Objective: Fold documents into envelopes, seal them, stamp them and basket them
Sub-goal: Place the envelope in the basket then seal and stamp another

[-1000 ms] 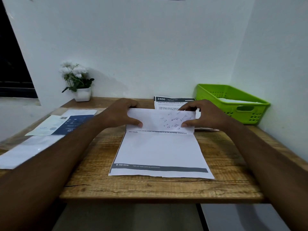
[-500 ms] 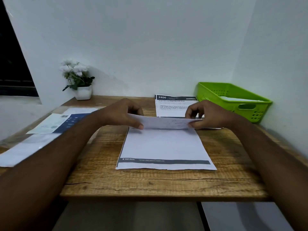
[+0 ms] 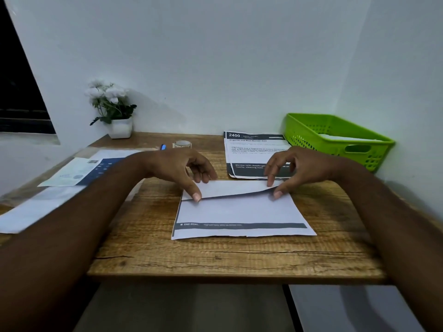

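Now, left hand (image 3: 182, 168) pressing document (image 3: 239, 212) flap flat, right hand (image 3: 304, 168) pinching its raised corner.

The table (image 3: 239, 257) across the middle of the frame is matt, rough-grained wood with fine cracks near its front edge. On it the document (image 3: 239, 212) is thin matt white paper. The basket (image 3: 374, 149) at right is smooth green perforated plastic.

- Dim, cool, even; no glare.
- Soft shadow under document (image 3: 239, 212) flap raised at right hand (image 3: 297, 166); faint one on wall beyond left hand (image 3: 182, 168), beside plant (image 3: 111, 104).
- Wide-angle bowing at edges, forearms stretched.
- Papers (image 3: 72, 173) left of left hand smeared.
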